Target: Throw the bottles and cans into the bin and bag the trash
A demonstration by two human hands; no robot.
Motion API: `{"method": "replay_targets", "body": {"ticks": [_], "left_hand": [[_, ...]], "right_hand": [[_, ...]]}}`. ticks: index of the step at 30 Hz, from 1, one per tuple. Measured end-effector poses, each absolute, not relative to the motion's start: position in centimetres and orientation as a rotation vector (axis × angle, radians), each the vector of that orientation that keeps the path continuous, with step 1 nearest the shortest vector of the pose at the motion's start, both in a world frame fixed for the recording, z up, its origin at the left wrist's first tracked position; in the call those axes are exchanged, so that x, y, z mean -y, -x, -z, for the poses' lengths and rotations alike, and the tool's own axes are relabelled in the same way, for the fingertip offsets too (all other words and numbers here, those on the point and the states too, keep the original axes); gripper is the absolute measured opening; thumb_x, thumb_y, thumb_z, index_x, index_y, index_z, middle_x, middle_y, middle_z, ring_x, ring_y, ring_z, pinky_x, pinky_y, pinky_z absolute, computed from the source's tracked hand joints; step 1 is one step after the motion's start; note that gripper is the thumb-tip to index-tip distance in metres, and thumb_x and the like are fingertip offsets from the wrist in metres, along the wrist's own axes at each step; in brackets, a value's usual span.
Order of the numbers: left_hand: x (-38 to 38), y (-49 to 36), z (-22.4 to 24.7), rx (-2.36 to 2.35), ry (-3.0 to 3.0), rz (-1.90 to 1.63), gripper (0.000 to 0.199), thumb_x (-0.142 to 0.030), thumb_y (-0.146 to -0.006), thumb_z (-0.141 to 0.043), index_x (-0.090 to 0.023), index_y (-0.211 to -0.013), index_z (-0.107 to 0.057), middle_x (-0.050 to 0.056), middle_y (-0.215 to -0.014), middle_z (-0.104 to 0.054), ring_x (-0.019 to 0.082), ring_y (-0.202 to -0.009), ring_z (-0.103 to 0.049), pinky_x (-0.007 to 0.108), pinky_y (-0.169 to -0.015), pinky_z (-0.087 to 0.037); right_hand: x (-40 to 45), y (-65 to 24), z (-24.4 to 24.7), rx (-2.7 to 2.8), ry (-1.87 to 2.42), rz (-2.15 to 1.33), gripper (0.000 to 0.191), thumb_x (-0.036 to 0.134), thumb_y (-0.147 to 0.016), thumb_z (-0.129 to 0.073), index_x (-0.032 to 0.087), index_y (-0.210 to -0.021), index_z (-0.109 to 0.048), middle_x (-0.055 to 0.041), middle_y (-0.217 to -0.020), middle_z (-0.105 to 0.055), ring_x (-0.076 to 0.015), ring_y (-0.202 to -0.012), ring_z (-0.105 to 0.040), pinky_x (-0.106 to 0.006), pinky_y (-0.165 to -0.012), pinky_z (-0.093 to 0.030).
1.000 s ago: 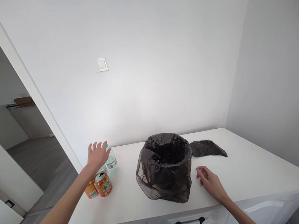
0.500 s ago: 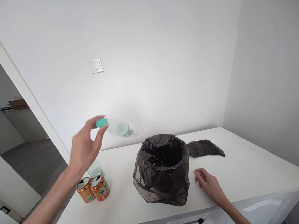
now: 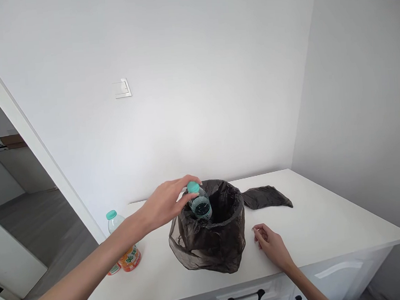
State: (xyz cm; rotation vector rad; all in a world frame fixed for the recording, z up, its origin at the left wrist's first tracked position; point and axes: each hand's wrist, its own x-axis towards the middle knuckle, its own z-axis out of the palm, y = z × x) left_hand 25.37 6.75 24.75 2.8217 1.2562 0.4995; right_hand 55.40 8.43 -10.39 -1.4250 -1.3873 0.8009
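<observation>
Here in the head view, the black-bagged bin (image 3: 216, 245) stands mid-bench, its round mouth gaping upward and loose plastic sagging down its left side. And there's the clear bottle (image 3: 201, 207), upright with a slight tilt, its base inside that mouth at the left of the rim! Whether it holds liquid, I can't make out against the dark plastic.

The left hand (image 3: 171, 197) has it from above, thumb and fingers pinched around the teal cap (image 3: 193, 187), so the bottle hangs directly below the fingertips. Over to the right hand (image 3: 271, 245): half-curled, nothing visible in its grasp, down by the front edge of the bench (image 3: 325, 223), just beside the bin and apart from it.

Towards the bench's left end, a second capped bottle (image 3: 112, 220) and two orange cans (image 3: 131, 260) stand partly hidden by the left forearm (image 3: 91, 265). Out towards the back right corner, a flat black bag (image 3: 267, 197) lies beside the bin.
</observation>
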Motion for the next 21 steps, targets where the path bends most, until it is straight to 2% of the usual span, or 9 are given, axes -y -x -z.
{"method": "replay_targets", "body": {"ticks": [9,13,16,18,20,21], "left_hand": [[-8.8,-26.6,-22.1,-1.222,-2.804,-0.222,0.022,-0.039,-0.101,-0.051,-0.031,-0.119,-0.06,-0.002,-0.091,-0.071,0.018,-0.071,-0.061,0.03,-0.065,-0.041],[-10.3,-27.4,-21.3,-1.174,-2.802,-0.164,0.02,-0.035,-0.095,-0.06,-0.031,-0.114,-0.064,-0.002,-0.097,-0.074,0.018,-0.075,-0.064,0.03,-0.065,-0.041],[-11.1,-27.7,-20.5,-1.155,-2.78,-0.074,0.02,-0.034,-0.092,-0.064,-0.031,-0.112,-0.067,-0.002,-0.099,-0.075,0.021,-0.084,-0.067,0.031,-0.069,-0.045],[-11.2,-27.5,-20.0,-1.164,-2.727,-0.03,0.026,-0.042,-0.094,-0.063,-0.03,-0.116,-0.068,0.0,-0.104,-0.076,0.023,-0.095,-0.068,0.033,-0.077,-0.049],[-11.1,-26.9,-19.6,-1.16,-2.676,-0.108,0.038,-0.055,-0.097,-0.056,-0.03,-0.123,-0.067,0.002,-0.121,-0.074,0.027,-0.119,-0.063,0.036,-0.095,-0.049],[-11.0,-26.5,-19.5,-1.158,-2.654,-0.192,0.045,-0.061,-0.098,-0.05,-0.029,-0.127,-0.066,0.003,-0.13,-0.071,0.029,-0.131,-0.057,0.039,-0.106,-0.045]], "right_hand": [[-8.6,-55.5,10.5,1.378,1.408,-0.795,0.042,0.061,-0.094,-0.048,0.023,-0.1,-0.064,-0.0021,-0.073,-0.07,-0.0201,-0.061,-0.065,-0.032,-0.067,-0.051],[-8.6,-55.6,10.6,1.374,1.422,-0.775,0.041,0.06,-0.094,-0.049,0.023,-0.099,-0.065,-0.0022,-0.073,-0.071,-0.0201,-0.061,-0.065,-0.032,-0.067,-0.051],[-8.5,-55.5,10.5,1.384,1.433,-0.771,0.041,0.061,-0.094,-0.047,0.023,-0.1,-0.065,-0.0023,-0.073,-0.071,-0.0205,-0.062,-0.066,-0.032,-0.068,-0.051],[-8.5,-55.6,10.5,1.394,1.443,-0.775,0.042,0.061,-0.095,-0.046,0.024,-0.1,-0.064,-0.0021,-0.073,-0.071,-0.0207,-0.063,-0.066,-0.032,-0.068,-0.05],[-8.4,-55.6,10.4,1.403,1.454,-0.781,0.042,0.062,-0.095,-0.045,0.024,-0.1,-0.063,-0.0017,-0.074,-0.07,-0.0207,-0.064,-0.065,-0.032,-0.069,-0.05],[-8.4,-55.5,10.4,1.408,1.46,-0.783,0.042,0.062,-0.095,-0.045,0.024,-0.1,-0.063,-0.0015,-0.074,-0.07,-0.0206,-0.063,-0.065,-0.033,-0.069,-0.05]]}}
